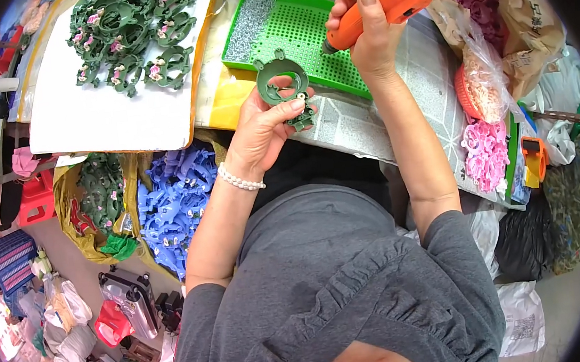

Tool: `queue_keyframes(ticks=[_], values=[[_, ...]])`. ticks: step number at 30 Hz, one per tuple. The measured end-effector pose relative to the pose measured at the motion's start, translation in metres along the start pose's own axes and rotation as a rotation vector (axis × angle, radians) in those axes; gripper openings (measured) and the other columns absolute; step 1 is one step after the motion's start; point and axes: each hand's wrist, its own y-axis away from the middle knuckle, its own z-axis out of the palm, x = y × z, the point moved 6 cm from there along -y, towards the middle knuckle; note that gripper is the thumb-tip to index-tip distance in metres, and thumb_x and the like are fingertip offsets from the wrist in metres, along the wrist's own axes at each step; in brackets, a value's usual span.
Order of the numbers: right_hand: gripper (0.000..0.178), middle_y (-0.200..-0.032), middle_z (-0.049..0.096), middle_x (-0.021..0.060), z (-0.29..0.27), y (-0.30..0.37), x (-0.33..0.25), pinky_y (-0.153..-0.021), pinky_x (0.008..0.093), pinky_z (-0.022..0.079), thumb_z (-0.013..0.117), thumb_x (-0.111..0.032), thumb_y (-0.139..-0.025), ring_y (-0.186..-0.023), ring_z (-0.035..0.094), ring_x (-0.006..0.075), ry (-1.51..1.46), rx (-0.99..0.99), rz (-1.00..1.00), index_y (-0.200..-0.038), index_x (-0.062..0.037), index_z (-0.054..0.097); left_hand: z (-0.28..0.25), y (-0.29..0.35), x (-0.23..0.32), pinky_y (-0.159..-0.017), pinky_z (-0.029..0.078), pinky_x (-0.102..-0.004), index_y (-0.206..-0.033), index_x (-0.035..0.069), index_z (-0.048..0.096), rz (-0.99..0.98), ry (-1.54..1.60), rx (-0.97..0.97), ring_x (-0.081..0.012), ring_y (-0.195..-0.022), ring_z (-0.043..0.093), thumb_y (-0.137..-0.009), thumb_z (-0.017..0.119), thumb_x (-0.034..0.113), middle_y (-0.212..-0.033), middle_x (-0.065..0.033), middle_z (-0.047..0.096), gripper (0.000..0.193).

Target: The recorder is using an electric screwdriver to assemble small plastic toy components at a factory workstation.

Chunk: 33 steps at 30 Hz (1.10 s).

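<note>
A dark grey ruffled top [311, 256] is filling the near foreground, and just left of it blue plastic parts [172, 206] are lying piled below the tabletop [354, 122]. The left hand [255, 130], wearing a pearly bracelet [242, 180], is holding a dark green plastic piece [282, 64] at the tabletop's near edge. Its fingers are pinching the small lower end, thumb on top, and the round ring is facing up, partly overlapping the tray behind it.

The right hand [374, 40] is gripping an orange electric screwdriver [385, 4], its fingers wrapping round the body. The black tip is pointing down and leftward over the bright green tray [304, 33], apart from the green piece.

Small silvery bits [249, 23] are heaping up at the tray's left end. To the right, pink parts [486, 151] are sitting near a red basket [463, 91]. On the far left, a white board [113, 121] is carrying a cluster of green pieces [123, 40] with pink details.
</note>
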Motion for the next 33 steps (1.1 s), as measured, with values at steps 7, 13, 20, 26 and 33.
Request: queue_keyframes(ticks=[7,13,20,26,33], values=[[0.034,-0.071,0.056,0.0098,0.002,0.000,-0.002,-0.050,0.0285,0.049,0.059,-0.030,-0.084,-0.056,0.055,0.0161,0.010,-0.008,-0.008,-0.090,0.0025,0.052,-0.001,0.001,-0.002,-0.073,0.054,-0.0332,-0.115,0.005,0.046,0.019,-0.006,0.010,-0.0215,-0.086,0.063,-0.076,0.067,-0.001,-0.104,-0.0143,0.059,0.044],[0.034,-0.070,0.055,0.0096,-0.001,-0.002,0.001,-0.050,0.0285,0.049,0.059,-0.030,-0.083,-0.055,0.055,0.0162,0.048,0.001,0.045,-0.088,0.0031,0.052,-0.001,0.001,-0.002,-0.072,0.055,-0.0328,-0.115,0.004,0.046,0.037,-0.008,-0.003,-0.0216,-0.086,0.064,-0.076,0.067,-0.003,-0.103,-0.0135,0.060,0.045],[0.033,-0.071,0.055,0.0097,0.001,-0.002,0.001,-0.051,0.0284,0.049,0.060,-0.029,-0.083,-0.057,0.055,0.0161,0.010,-0.017,0.049,-0.089,0.0032,0.052,0.001,0.002,0.000,-0.072,0.055,-0.0328,-0.113,0.003,0.047,0.048,-0.024,0.003,-0.0217,-0.086,0.064,-0.075,0.067,-0.004,-0.101,-0.0129,0.060,0.044],[0.032,-0.075,0.054,0.0103,0.000,-0.005,-0.001,-0.053,0.0290,0.049,0.060,-0.027,-0.083,-0.062,0.054,0.0169,-0.087,-0.040,0.049,-0.093,0.0024,0.050,0.000,0.006,-0.002,-0.071,0.054,-0.0321,-0.116,0.004,0.047,0.087,-0.066,0.007,-0.0213,-0.086,0.064,-0.074,0.068,-0.003,-0.103,-0.0131,0.060,0.047],[0.036,-0.073,0.051,0.0085,0.016,-0.007,-0.008,-0.058,0.0303,0.047,0.056,-0.037,-0.086,-0.062,0.052,0.0169,-1.066,-0.344,-0.030,-0.099,-0.0045,0.048,-0.002,0.008,-0.002,-0.071,0.054,-0.0298,-0.113,0.005,0.048,0.180,-0.206,0.079,-0.0208,-0.087,0.064,-0.074,0.067,-0.003,-0.103,-0.0132,0.060,0.044]])
